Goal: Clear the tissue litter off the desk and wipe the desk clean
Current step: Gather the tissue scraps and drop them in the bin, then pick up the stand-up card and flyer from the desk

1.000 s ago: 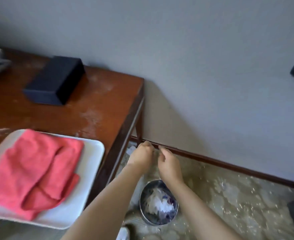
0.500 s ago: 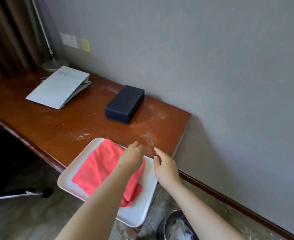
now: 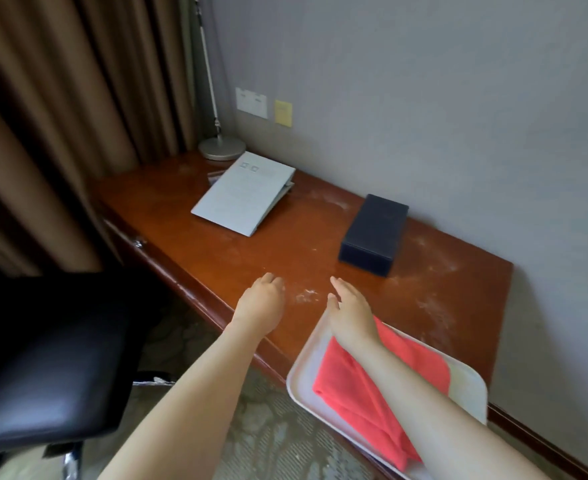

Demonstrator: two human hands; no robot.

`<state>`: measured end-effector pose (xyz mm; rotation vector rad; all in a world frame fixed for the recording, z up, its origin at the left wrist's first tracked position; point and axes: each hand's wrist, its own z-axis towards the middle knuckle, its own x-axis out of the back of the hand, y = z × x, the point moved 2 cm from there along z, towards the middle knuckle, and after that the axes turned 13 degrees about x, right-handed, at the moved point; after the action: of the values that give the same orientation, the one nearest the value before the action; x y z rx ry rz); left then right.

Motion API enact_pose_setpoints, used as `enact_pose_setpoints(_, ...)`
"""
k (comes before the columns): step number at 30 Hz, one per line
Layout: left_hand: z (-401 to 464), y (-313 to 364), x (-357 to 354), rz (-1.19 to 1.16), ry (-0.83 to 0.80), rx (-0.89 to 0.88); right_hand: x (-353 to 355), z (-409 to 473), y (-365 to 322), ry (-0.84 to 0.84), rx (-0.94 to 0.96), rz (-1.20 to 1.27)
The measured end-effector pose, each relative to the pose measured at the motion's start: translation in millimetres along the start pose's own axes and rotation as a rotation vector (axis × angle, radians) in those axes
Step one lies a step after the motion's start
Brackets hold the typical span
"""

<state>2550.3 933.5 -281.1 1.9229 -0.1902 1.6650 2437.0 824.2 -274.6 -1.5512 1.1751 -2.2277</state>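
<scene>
Head cam: both hands, left point(image 3: 261, 303) and right point(image 3: 349, 308), loose and empty over the desk's point(image 3: 285, 237) front edge, going for white crumbs point(image 3: 305, 295).

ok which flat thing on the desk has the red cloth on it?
The white tray at the desk's near right corner; the grey folder and dark box carry nothing.

folder point(image 3: 242, 194) | dark box point(image 3: 373, 233) | lamp base point(image 3: 222, 148) | black chair point(image 3: 43, 355)
</scene>
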Motion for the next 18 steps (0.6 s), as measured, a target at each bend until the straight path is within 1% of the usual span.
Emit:
enact_pose_setpoints(4, 4, -58, 24, 0.050, 0.024, 0.044, -38, 21, -35, -0.053, 0.010, -0.023)
enact_pose_setpoints(8, 12, -100, 38, 0.074, 0.068, 0.112, -62, 41, -64, -0.123, 0.036, -0.040)
enact_pose_setpoints(13, 33, -129, 48, 0.062, 0.069, 0.148, -82, 78, -83, -0.172, 0.066, -0.078)
enact_pose_setpoints(18, 75, -153, 48, 0.024, 0.039, 0.230, -113, 130, -78, -0.191, 0.055, -0.015)
